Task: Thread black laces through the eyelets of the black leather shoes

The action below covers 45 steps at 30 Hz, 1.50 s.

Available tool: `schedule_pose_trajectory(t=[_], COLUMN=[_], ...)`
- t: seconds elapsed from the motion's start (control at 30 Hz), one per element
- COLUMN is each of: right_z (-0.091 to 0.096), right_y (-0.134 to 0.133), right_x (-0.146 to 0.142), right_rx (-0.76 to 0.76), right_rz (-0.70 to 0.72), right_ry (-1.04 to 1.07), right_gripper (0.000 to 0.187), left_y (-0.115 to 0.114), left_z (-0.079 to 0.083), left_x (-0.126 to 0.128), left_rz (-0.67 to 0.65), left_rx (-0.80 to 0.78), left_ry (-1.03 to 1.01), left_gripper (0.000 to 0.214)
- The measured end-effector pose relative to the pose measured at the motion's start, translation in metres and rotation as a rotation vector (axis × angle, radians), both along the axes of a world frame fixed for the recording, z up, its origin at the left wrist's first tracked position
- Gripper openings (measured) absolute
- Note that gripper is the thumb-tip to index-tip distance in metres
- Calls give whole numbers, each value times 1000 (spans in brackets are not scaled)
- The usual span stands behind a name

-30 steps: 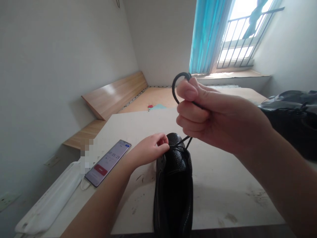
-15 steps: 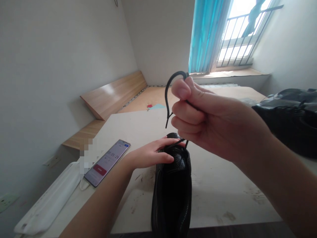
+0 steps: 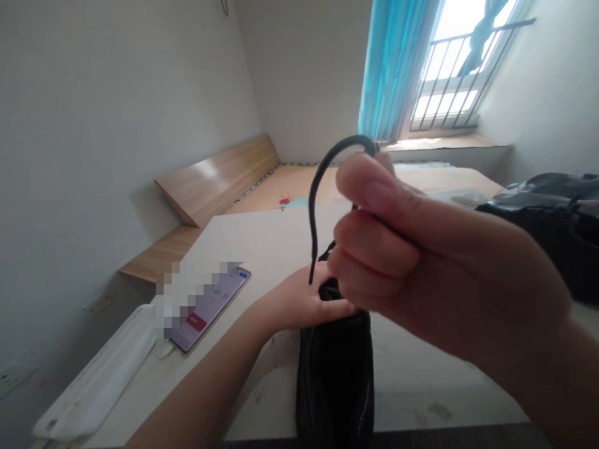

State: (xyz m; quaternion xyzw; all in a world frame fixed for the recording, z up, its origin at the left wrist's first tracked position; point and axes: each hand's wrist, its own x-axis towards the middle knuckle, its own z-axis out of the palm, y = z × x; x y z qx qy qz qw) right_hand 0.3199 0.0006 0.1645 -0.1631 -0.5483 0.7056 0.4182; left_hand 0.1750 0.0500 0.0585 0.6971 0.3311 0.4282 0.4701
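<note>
A black leather shoe [image 3: 336, 368] stands on the pale table [image 3: 440, 374], heel toward me. My right hand [image 3: 421, 274] is raised close to the camera, fingers curled tight on a black shoelace [image 3: 318, 199] that arches over my thumb, its free tip hanging down. My left hand [image 3: 299, 302] lies on the front of the shoe, fingers pressed against the leather; the right hand partly hides them.
A phone [image 3: 210, 305] with a running timer lies on the table's left part, beside a white pouch [image 3: 98, 374] near the left edge. A black bag [image 3: 552, 218] sits at the right. Beyond are a bare wooden bed frame [image 3: 219, 181], a blue curtain [image 3: 393, 68] and a barred window [image 3: 458, 62].
My right hand has pulled the lace up and toward the camera, lengthening the free end. My left hand went from pinching the lace at the shoe to resting flat on it.
</note>
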Motion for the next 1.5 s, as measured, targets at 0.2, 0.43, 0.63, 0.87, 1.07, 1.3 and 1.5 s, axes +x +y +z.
schedule_pose_trajectory(t=[0.2,0.43,0.63,0.87,1.07,1.3,1.5], right_z=[2,-10,-17,-29,-36,-89,-109], right_y=[46,75,75,111,123,90,72], right_x=[22,27,19,50,89,102,103], right_rx=[-12,50,-86,-180,-68,142,190], right_rz=[-252,-498,-426,-578,-719,-491,276], right_ry=[165,29,98,151,110,-519,-915], right_gripper=[43,36,28,27,20,23,33], left_y=[-2,-3,0,18,33,46,38], left_z=[1,3,0,6,24,27,23], left_x=[3,4,3,-5,-43,-66,-49], left_rz=[-122,16,-168,25,25,206,51], left_rx=[98,355,38,-363,-395,-333,-403], left_ry=[250,182,-3,-721,-1023,-913,-468], left_gripper=[28,14,20,34,27,13,5])
